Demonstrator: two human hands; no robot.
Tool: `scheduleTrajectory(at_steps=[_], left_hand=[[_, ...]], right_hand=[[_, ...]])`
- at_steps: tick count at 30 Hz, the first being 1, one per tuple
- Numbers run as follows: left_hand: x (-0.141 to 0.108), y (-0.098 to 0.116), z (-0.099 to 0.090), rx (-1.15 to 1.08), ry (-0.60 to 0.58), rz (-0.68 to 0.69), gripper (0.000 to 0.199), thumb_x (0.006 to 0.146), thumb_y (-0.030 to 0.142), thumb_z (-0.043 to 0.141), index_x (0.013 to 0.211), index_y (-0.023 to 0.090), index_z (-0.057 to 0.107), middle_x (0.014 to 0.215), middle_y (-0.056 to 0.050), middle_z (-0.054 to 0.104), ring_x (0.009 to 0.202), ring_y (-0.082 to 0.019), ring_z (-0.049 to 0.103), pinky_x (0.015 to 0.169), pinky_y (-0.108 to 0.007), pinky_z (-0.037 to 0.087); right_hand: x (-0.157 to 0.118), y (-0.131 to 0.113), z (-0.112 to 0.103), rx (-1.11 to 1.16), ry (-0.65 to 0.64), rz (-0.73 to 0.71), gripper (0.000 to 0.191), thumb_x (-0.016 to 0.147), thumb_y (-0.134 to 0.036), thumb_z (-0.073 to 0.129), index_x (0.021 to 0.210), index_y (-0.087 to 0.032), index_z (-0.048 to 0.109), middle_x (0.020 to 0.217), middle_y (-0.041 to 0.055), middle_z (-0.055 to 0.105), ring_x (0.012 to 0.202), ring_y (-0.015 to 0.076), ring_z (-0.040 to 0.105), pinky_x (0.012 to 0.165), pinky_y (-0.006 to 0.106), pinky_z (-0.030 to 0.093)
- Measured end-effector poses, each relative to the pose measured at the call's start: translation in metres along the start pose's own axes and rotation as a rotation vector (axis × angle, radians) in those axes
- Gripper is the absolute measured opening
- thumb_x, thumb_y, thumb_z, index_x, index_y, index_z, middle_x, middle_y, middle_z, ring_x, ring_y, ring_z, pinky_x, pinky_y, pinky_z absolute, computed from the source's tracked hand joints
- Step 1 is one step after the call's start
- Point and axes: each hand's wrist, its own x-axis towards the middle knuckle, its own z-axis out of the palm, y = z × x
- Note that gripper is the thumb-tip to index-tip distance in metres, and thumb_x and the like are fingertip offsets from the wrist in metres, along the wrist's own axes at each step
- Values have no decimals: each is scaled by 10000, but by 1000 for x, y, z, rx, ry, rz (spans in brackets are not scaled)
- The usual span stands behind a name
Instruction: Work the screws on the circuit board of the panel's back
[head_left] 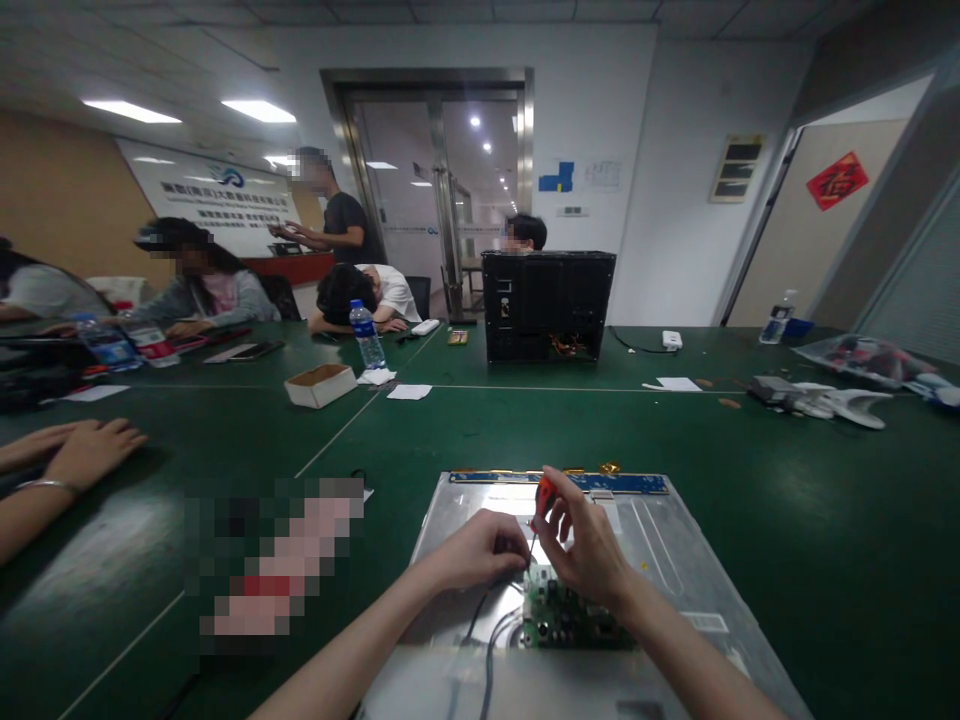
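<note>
A large silver metal panel [660, 560] lies on the green table in front of me, with a blue strip board [630, 484] along its far edge. A green circuit board [562, 610] sits on the panel beneath my hands. My right hand [585, 540] grips a red-handled screwdriver [546, 492], its shaft pointing down toward the board's upper left corner. My left hand [484, 548] is closed beside the screwdriver's lower end; whatever its fingertips hold is too small to make out. Black cables [489, 665] run from near the board toward the panel's near side.
Another person's hands [94, 455] rest on the table at left. Beyond the panel are a black computer case [547, 305], an open cardboard box [321, 385] and a water bottle [366, 335]. Plastic-wrapped items [862, 358] lie at right. Several people are around the table's far side.
</note>
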Motion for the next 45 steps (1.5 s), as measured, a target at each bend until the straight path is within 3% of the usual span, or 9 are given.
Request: scheduleTrajectory(at_steps=[9,18,30,35,41,45], left_hand=[[0,-6,1,7,-7,32,142,768,73,640,827,142,749,810,-25,720,768,-176,622,721,-253,477],[-1,-4,2,2,3,19,133,770,94,647,827,152,752,790,-17,720,747,-175,624,711,-254,479],[1,-5,1,-29,2,27,111,760,90,659,803,145,746,765,-14,712,726,-168,622,689,-244,467],[1,-4,1,-29,5,45,111,752,82,666,798,139,750,772,-19,709,732,-171,624,688,-243,467],[0,-1,1,-33,6,-9,126,743,62,641,771,141,735,719,-4,685,695,-159,611,674,-235,475],[0,0,0,-15,0,-8,141,750,73,641,809,144,747,774,-18,712,740,-171,624,703,-246,487]], right_hand=[[-1,2,3,-41,26,1,619,921,-147,507,1489,-258,286,776,-22,641,482,124,564,422,224,470],[-3,1,0,21,-20,22,693,906,-114,497,1540,-223,243,809,30,684,523,147,604,431,232,490],[-1,1,2,-26,31,-3,623,930,-142,503,1498,-272,280,801,-22,636,492,119,553,431,223,471],[-2,2,2,-11,16,6,633,927,-145,511,1510,-253,289,819,1,651,510,126,581,426,223,475],[-3,2,1,52,-9,28,642,933,-130,483,1532,-223,270,849,40,675,542,141,616,438,232,493],[-3,2,2,9,12,11,631,935,-140,506,1514,-242,274,802,9,656,506,134,590,425,228,476]])
